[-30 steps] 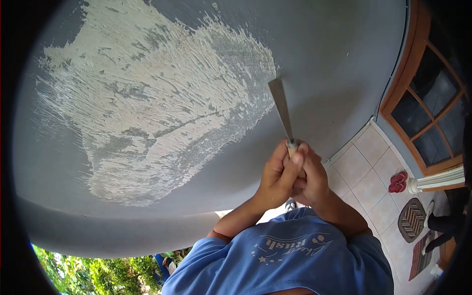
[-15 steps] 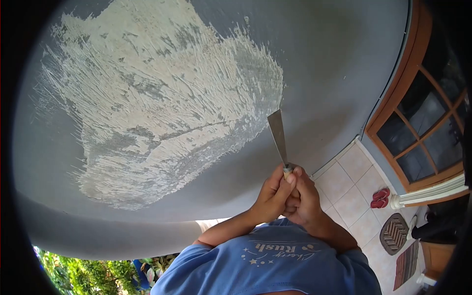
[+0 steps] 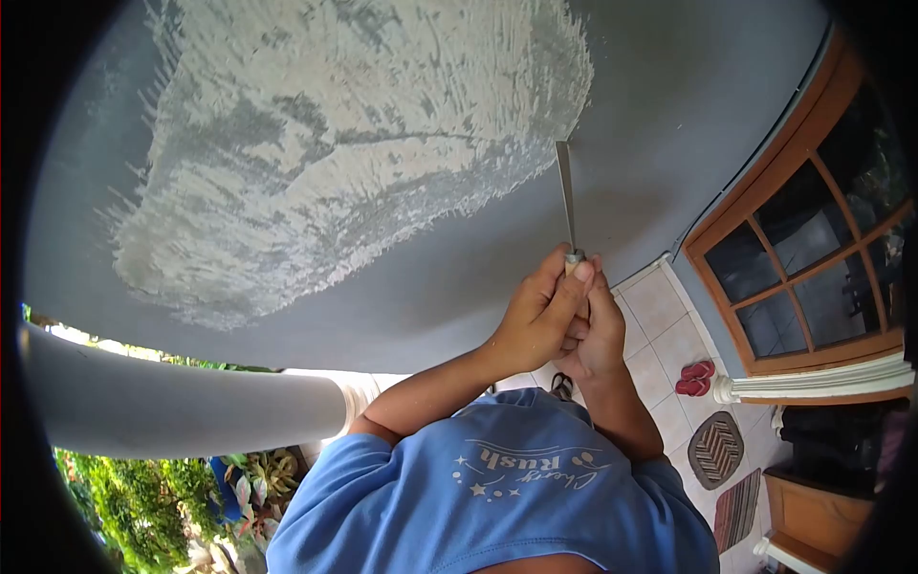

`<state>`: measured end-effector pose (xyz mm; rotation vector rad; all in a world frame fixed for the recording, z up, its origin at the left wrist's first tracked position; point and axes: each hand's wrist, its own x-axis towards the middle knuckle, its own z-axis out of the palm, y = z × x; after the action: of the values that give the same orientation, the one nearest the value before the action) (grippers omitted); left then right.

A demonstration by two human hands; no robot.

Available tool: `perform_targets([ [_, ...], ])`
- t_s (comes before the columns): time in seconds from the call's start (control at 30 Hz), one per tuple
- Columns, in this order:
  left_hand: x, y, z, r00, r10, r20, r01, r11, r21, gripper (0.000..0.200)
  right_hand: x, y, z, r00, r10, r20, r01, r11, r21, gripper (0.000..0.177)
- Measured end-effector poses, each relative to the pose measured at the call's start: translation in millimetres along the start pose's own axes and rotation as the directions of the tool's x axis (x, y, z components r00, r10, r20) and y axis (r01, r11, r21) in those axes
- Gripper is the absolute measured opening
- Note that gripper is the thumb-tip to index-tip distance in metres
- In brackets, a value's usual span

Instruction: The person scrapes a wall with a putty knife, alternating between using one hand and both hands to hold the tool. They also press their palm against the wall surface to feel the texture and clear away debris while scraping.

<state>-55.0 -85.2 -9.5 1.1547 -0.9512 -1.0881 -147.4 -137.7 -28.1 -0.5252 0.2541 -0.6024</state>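
Observation:
A scraper [image 3: 566, 196] points up from my two hands, its thin metal blade seen nearly edge-on. The blade's tip is at the lower right edge of a rough whitish scraped patch [image 3: 316, 163] on the grey surface [image 3: 459, 277]. My left hand [image 3: 540, 320] is closed around the handle from the left, thumb along it. Pressed against it from the right, my right hand [image 3: 601, 330] also grips the handle. Most of the handle is hidden by the fingers.
A round grey column [image 3: 191, 402] lies across the lower left, with green plants [image 3: 134, 497] below it. On the right are a wood-framed window [image 3: 803, 258], a tiled floor [image 3: 660, 364], red sandals [image 3: 695, 378], an oval mat [image 3: 715, 450] and a striped mat [image 3: 737, 507].
The view has shifted, showing more column and floor. My hands and the scraper sit higher in the picture, and the blade has turned from its flat side to nearly edge-on.

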Motion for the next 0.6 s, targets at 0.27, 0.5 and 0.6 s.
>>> perform_targets([
  [0.27, 28.2, 20.1, -4.3, 0.999, -0.009, -0.039, 0.01, 1.0, 0.019, 0.035, 26.8, -12.7, 8.8, 0.997, -0.074, 0.013, 0.074, 0.997, 0.0, 0.042],
  [0.5, 18.7, -6.9, 0.3, 0.982, 0.149, -0.116, -0.139, 0.986, 0.087, 0.03, 17.8, -10.3, 8.1, 0.987, -0.066, -0.145, 0.04, 0.984, -0.176, 0.04],
  [0.6, 18.8, 22.1, 5.4, 0.998, -0.01, -0.055, 0.01, 1.0, 0.0, 0.032, 15.1, -18.5, 7.0, 0.999, -0.009, -0.045, 0.007, 0.998, -0.056, 0.041],
])
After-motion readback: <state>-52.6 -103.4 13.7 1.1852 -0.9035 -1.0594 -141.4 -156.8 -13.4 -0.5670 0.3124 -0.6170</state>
